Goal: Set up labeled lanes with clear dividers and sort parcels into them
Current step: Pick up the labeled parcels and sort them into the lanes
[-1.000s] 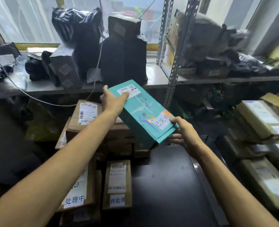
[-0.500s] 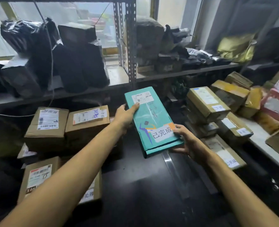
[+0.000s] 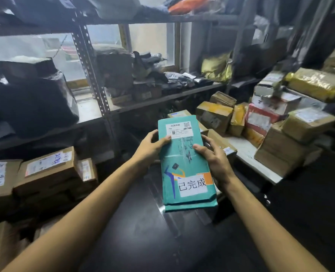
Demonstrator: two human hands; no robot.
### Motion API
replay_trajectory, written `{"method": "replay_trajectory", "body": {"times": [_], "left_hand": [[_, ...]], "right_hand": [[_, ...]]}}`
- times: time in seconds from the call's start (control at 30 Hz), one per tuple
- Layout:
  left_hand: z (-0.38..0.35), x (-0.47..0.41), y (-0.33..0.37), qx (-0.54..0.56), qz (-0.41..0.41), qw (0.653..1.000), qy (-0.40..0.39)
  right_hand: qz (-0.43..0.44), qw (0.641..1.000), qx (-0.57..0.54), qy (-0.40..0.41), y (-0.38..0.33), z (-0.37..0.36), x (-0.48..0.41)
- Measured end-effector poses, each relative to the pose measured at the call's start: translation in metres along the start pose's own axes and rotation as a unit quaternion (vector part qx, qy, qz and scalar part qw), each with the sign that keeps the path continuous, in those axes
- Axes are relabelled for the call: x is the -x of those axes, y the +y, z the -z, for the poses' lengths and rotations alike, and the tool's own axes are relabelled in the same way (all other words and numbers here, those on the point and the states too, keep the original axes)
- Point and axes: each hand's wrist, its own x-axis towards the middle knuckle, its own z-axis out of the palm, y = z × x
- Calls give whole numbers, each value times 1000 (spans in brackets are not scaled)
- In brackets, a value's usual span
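The left hand (image 3: 150, 146) and right hand (image 3: 216, 158) are both gripping the teal parcel (image 3: 184, 165) by its sides; it is hanging above the dark desk (image 3: 143, 232).

— What can be read on the teal parcel (image 3: 184, 163)?
— The white label (image 3: 192, 185) at its near end reads "已完成". The waybill (image 3: 179, 130) at its far end is too small to make out.

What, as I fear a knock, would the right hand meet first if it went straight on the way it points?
The teal parcel that the right hand grips; past it, probably the brown box behind, though depth is unclear.
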Motion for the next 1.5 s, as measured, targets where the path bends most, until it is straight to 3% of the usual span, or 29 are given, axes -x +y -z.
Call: {"method": "replay_trajectory", "body": {"times": [0.33,0.7,0.87,1.13,1.5], "left_hand": [[-57,-29,-8,-16,46,999,23],[-101,-117,-16,-22,19,997,-73],[-112,-149,-8,-20,3,998,-62],[-124,-185,1,-33,3,999,22],[-187,-179,-14,10,20,973,229]], "right_hand": [[-7,999,-14,42,9,71,-13],[-27,996,10,88,-3,114,-84],[-26,997,9,75,-8,126,-129],[-42,999,1,3,1,134,-205],[-73,985,26,-157,6,184,-253]]}}
